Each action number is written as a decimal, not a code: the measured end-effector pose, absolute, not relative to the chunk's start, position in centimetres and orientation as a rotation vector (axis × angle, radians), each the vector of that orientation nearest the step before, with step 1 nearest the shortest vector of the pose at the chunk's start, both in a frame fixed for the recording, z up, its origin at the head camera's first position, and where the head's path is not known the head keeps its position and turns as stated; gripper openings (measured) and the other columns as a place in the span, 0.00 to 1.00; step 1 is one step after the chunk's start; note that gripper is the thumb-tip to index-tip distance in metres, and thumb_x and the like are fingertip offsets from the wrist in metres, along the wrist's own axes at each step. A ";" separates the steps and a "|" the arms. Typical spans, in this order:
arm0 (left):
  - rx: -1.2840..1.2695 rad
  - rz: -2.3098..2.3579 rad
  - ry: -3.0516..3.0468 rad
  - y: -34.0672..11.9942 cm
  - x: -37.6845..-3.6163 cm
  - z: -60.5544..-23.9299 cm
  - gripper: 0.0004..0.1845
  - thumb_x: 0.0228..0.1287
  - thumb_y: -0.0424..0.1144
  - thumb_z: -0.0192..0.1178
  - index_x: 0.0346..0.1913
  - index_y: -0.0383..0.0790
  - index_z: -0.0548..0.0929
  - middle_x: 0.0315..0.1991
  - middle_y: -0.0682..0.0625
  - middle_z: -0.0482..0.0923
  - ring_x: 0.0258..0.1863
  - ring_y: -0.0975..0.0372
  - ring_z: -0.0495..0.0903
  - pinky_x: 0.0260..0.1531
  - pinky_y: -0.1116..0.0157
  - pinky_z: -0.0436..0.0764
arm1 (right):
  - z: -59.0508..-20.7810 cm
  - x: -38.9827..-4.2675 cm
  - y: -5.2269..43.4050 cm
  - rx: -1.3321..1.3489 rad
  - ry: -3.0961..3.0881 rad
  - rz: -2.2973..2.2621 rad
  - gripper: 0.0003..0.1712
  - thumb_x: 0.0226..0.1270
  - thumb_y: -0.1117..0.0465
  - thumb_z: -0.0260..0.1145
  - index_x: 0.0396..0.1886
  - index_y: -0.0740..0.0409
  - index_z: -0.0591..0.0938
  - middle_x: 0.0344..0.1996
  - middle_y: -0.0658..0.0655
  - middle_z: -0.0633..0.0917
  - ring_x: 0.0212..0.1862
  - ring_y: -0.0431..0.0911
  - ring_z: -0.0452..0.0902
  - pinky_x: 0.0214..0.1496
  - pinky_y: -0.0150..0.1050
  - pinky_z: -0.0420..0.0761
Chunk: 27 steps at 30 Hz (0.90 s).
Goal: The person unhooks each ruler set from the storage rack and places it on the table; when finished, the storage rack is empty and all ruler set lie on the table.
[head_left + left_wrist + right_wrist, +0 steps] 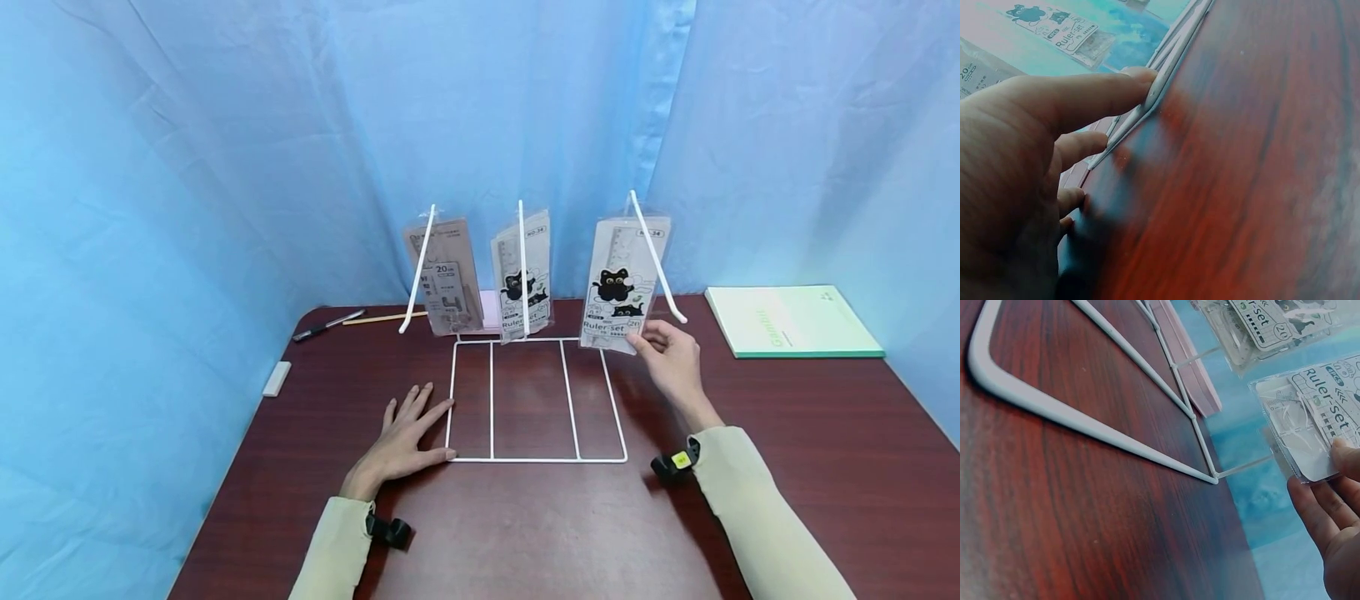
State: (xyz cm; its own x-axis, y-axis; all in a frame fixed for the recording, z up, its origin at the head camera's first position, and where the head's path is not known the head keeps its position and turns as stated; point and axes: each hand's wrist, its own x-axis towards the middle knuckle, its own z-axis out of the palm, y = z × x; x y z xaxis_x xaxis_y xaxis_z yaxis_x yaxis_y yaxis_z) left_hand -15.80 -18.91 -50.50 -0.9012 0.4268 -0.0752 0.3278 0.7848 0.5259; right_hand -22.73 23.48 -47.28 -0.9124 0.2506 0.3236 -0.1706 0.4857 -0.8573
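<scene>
Setting: a dark red-brown wooden table (787,467) closed in on three sides by pale blue curtains (225,167)
Rack: a white wire display rack (536,459) lies with its flat gridded base on the table middle; three white hooks rise from its far edge and lean toward the camera
Left hook: a grey ruler pack (444,275) marked 20 hangs on it
Middle hook: a cat-print ruler pack (521,279) hangs on it
Right hook: the Ruler-set pack (621,287), clear wrap with black cats, hangs from the hook (656,258) at the right end of the rack, its lower edge just above the rack's back corner
Right hand: the right hand (675,362) pinches the bottom right corner of the Ruler-set pack, thumb in front and fingers (1316,509) behind it, as the right wrist view shows
Left hand: the left hand (401,437) lies flat on the table with fingers spread and straight, holding nothing; its fingertips touch the left bar of the rack base, and the left wrist view shows the forefinger (1091,94) pressed along the wire
Back left: a black pen (326,325) and a yellow pencil (384,318) lie near the far left corner, close to the curtain
Left edge: a white eraser (277,378) sits by the table edge, well apart from the left hand
Back right: a pale green notebook (791,321) lies flat near the far right corner
Behind the rack: a pink flat item (1188,365) lies under the hanging packs; what it is cannot be told
</scene>
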 end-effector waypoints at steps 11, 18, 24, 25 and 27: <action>0.581 0.770 2.768 -18.9 -15.8 -50.3 0.46 0.60 0.61 0.66 0.78 0.55 0.60 0.83 0.42 0.42 0.83 0.44 0.38 0.75 0.34 0.35 | -47.0 -21.9 23.6 -0.063 -2.323 1.386 0.12 0.65 0.62 0.72 0.43 0.67 0.87 0.35 0.68 0.90 0.28 0.16 0.77 0.34 0.15 0.76; 0.563 0.776 2.769 -18.8 -15.8 -50.4 0.46 0.59 0.61 0.67 0.78 0.55 0.61 0.83 0.42 0.43 0.83 0.44 0.38 0.75 0.34 0.35 | -47.0 -21.6 23.5 -0.056 -2.302 1.403 0.12 0.64 0.64 0.72 0.41 0.69 0.87 0.35 0.71 0.89 0.26 0.18 0.77 0.31 0.16 0.75; 0.567 0.772 2.779 -18.7 -15.7 -50.4 0.46 0.59 0.61 0.67 0.78 0.55 0.61 0.83 0.42 0.43 0.83 0.43 0.38 0.75 0.34 0.35 | -47.1 -21.3 23.6 -0.021 -2.285 1.411 0.12 0.62 0.66 0.73 0.41 0.71 0.87 0.34 0.72 0.89 0.26 0.18 0.77 0.30 0.17 0.76; 0.568 0.772 2.780 -18.7 -15.8 -50.4 0.46 0.59 0.61 0.67 0.78 0.54 0.61 0.83 0.41 0.43 0.83 0.43 0.38 0.75 0.34 0.36 | -47.1 -21.2 23.6 -0.018 -2.286 1.405 0.12 0.62 0.66 0.73 0.41 0.70 0.87 0.34 0.72 0.89 0.26 0.18 0.77 0.29 0.17 0.75; 0.573 0.772 2.779 -18.8 -15.8 -50.4 0.46 0.59 0.60 0.67 0.78 0.54 0.61 0.83 0.41 0.43 0.83 0.43 0.38 0.75 0.33 0.36 | -47.1 -21.1 23.6 -0.010 -2.285 1.402 0.11 0.62 0.66 0.73 0.41 0.71 0.87 0.34 0.72 0.89 0.26 0.18 0.76 0.29 0.17 0.76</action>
